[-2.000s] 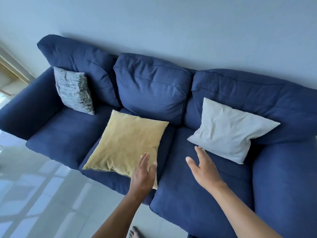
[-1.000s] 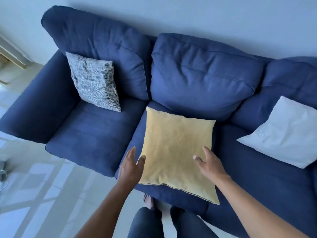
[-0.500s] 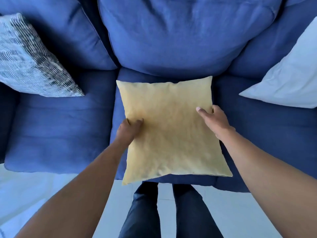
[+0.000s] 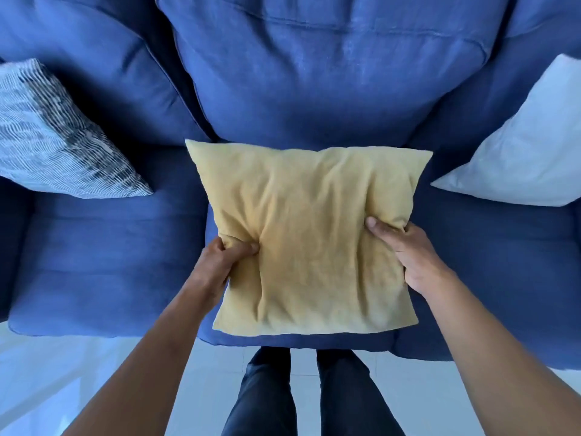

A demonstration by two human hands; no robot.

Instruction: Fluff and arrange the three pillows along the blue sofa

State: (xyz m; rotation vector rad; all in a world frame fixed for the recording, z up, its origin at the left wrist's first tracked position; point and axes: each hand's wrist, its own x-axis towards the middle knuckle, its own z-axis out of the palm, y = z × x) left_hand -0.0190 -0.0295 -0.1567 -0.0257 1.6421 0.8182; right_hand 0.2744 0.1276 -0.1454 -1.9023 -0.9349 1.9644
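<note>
A yellow pillow lies over the middle seat of the blue sofa, its fabric wrinkled and bunched. My left hand pinches its left edge, and my right hand grips its right edge. A grey patterned pillow leans against the left back cushion. On the right, a white pillow leans against the right back cushion, partly cut off by the frame.
The sofa's middle back cushion rises right behind the yellow pillow. My legs in dark trousers stand on the pale tiled floor at the sofa's front edge.
Both hands went from resting on the yellow pillow's sides to clenching them, squeezing it inward so it wrinkles. The view has come closer over the sofa.
</note>
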